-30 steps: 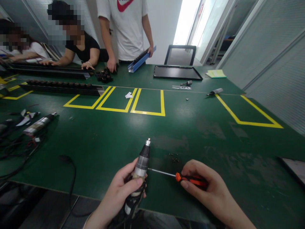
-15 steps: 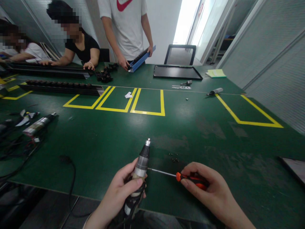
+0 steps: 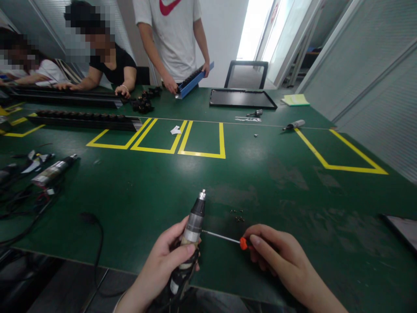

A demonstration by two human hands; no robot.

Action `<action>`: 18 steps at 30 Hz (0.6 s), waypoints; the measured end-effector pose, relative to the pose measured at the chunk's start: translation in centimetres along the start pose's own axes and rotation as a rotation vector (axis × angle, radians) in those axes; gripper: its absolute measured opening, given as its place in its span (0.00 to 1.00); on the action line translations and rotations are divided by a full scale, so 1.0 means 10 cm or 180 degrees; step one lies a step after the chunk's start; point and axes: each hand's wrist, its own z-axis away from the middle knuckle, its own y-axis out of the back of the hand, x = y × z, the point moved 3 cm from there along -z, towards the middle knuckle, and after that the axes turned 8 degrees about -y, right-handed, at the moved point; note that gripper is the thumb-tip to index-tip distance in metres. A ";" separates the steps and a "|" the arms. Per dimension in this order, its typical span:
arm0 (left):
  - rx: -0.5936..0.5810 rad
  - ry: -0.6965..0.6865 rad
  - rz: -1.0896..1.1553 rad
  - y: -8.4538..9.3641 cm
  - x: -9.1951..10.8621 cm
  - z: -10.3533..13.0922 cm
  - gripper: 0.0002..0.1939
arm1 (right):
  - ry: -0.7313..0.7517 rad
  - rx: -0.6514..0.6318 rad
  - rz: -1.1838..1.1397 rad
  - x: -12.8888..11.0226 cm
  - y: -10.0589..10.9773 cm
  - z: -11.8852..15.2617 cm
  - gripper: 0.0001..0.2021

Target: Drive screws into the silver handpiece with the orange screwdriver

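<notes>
My left hand (image 3: 172, 256) is wrapped round a cylindrical electric screwdriver (image 3: 194, 224), its silver tip pointing up and away. My right hand (image 3: 276, 256) grips the handle of a hand screwdriver, whose orange collar (image 3: 243, 243) shows beside the fingertips. The thin shaft (image 3: 221, 236) reaches left to the side of the electric tool; whether its tip sits in a screw cannot be made out. Several small screws (image 3: 239, 219) lie on the green table (image 3: 137, 187) just beyond the right hand.
At the left are another electric screwdriver (image 3: 54, 170) and tangled cables (image 3: 19, 204). A black tray (image 3: 243, 99) and a loose tool (image 3: 293, 125) lie farther back. Across the table, a standing person (image 3: 172, 39) holds a blue rail (image 3: 194, 82); two people sit at the left.
The fingers of my right hand have shifted round the screwdriver handle and now cover most of it. My left hand and the electric screwdriver have hardly moved.
</notes>
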 end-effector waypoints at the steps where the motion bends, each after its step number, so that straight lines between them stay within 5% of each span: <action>1: -0.0012 0.0006 -0.0005 0.00 0.00 0.00 0.26 | -0.0009 0.0039 0.0052 -0.01 0.00 0.00 0.17; 9: -0.0023 -0.0006 -0.0001 -0.01 0.00 -0.02 0.27 | 0.0478 0.0608 0.0514 -0.11 0.04 0.01 0.04; 18: 0.0003 0.0064 -0.0012 -0.02 0.03 0.00 0.28 | 0.0169 0.0011 0.0093 -0.01 -0.01 0.01 0.16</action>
